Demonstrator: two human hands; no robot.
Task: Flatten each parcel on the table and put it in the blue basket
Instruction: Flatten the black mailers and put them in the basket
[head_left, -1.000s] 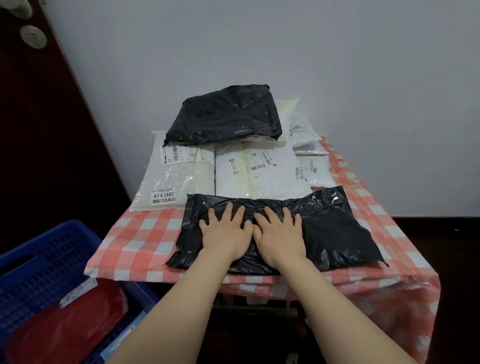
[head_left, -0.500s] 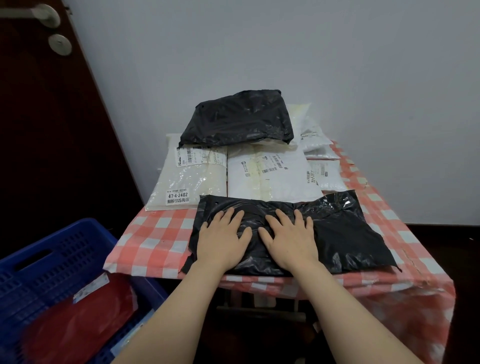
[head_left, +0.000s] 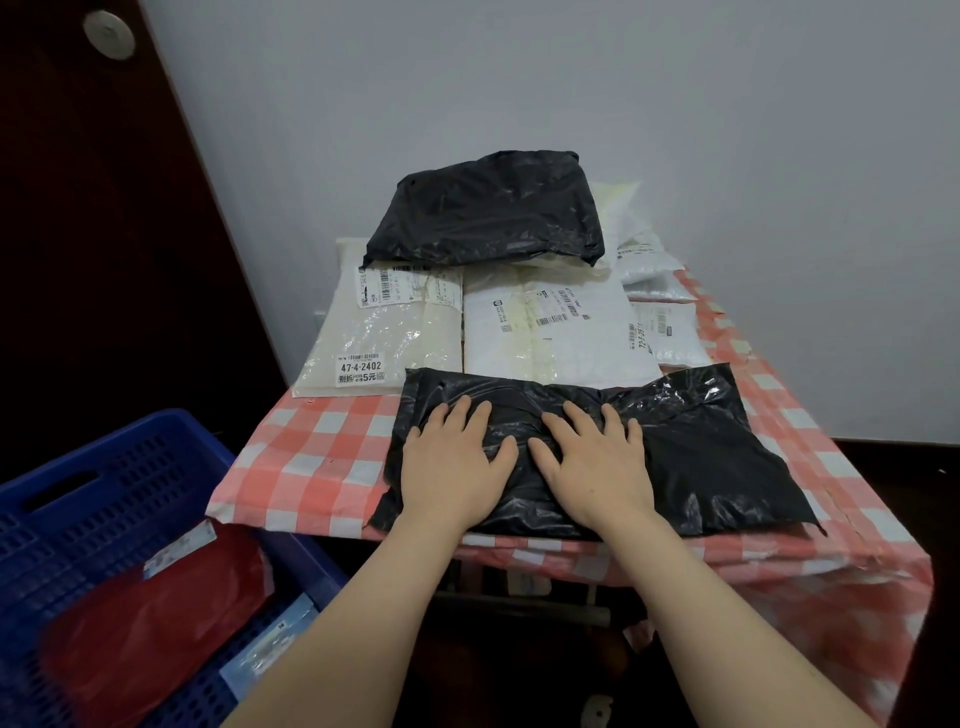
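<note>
Pressing black parcel (head_left: 717, 457) right of blue basket (head_left: 119, 431): left hand (head_left: 457, 462), right hand (head_left: 592, 462), fingers (head_left: 480, 415) spread; best smoothed outward.

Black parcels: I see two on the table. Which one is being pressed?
The near black parcel at the front edge, with the left hand and right hand flat on it. The far black parcel sits untouched on white parcels behind.

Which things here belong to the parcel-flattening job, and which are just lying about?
Job: left hand and right hand pressing flat on front black parcel; rear black parcel atop white parcels; checked table; blue basket holding red parcel.
Lying about: dark door; wall.
</note>
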